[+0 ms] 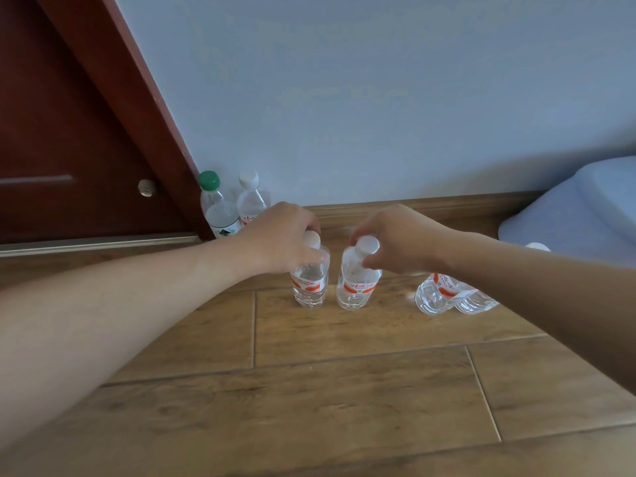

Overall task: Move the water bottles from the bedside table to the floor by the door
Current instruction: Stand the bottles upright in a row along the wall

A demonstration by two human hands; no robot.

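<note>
Two clear plastic water bottles with white caps and red labels [310, 285] [356, 287] stood upright on brown wooden floor [344, 390], side by side, near dark red door [69, 132]. Left hand [278, 235] fingers clamped around left bottle neck; right hand [395, 239] fingers clamped around other. Green-capped clear bottle [216, 208] stood beside door frame.

Pale blue wall [378, 80], dark red door [51, 132], wooden plank floor [309, 390], wooden skirting [430, 206]
</note>
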